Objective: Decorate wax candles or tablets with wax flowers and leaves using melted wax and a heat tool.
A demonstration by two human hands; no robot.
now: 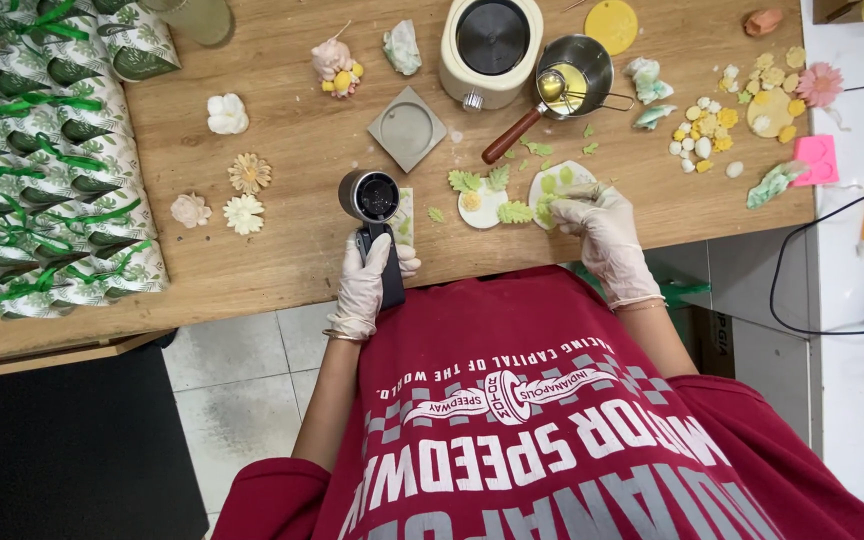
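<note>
Head view, looking down on a wooden tabletop (292,140). Near its front edge, left hand (367,285), gloved, clamped round the black handle of a heat gun (370,196), round nozzle facing up toward the camera. Just right of it, right hand (602,232), also gloved, fingers spread and pressing on a white disc (555,183) dressed with green leaves. Hands apart, each busy with its own thing. Touching that disc on the left, a second leafy disc (482,205).

Behind, toward the far edge: grey square mould (407,128), cream pot (490,50), small saucepan (577,75) of yellow liquid with a wooden handle. Along the left edge, rows of wrapped packages (52,150) tied with green ribbon; beside them, loose moulded flowers (245,213).

White disc probably light, thin and brittle, likely waxy, with leaves that look easy to knock off: best taken by the bare rim or slid flat, not pinched across the top. Heat gun rigid and moderately weighty, safest by the handle alone, nozzle probably hot.
</note>
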